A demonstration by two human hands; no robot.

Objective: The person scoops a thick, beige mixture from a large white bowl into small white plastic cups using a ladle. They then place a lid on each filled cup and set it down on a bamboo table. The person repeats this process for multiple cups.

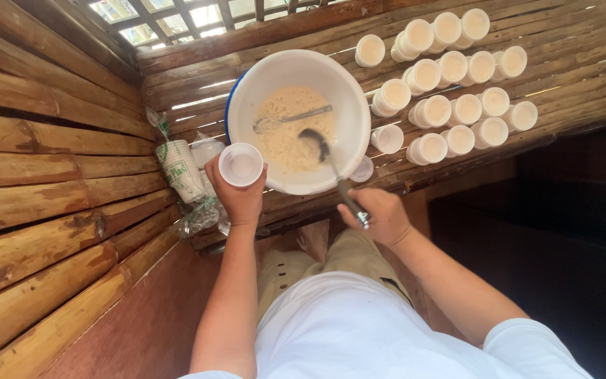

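We grip a small clear plastic cup (240, 164) in our left hand (238, 193), just left of the big white basin (247, 91). Our right hand (381, 215) clasps the long metal ladle (331, 168), its handle running from hand up-left into the creamy mixture (282, 140).

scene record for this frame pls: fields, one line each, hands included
setting: bamboo-slat bench against a bamboo wall
left hand: holds an empty clear plastic cup beside the basin rim
right hand: grips the ladle handle, its bowl over the mixture
basin: large, white, holding a creamy beige mixture
in basin: a metal spoon lies in the mixture
filled cups: many, in rows right of the basin
spare cups: stack in a plastic bag, left of the basin
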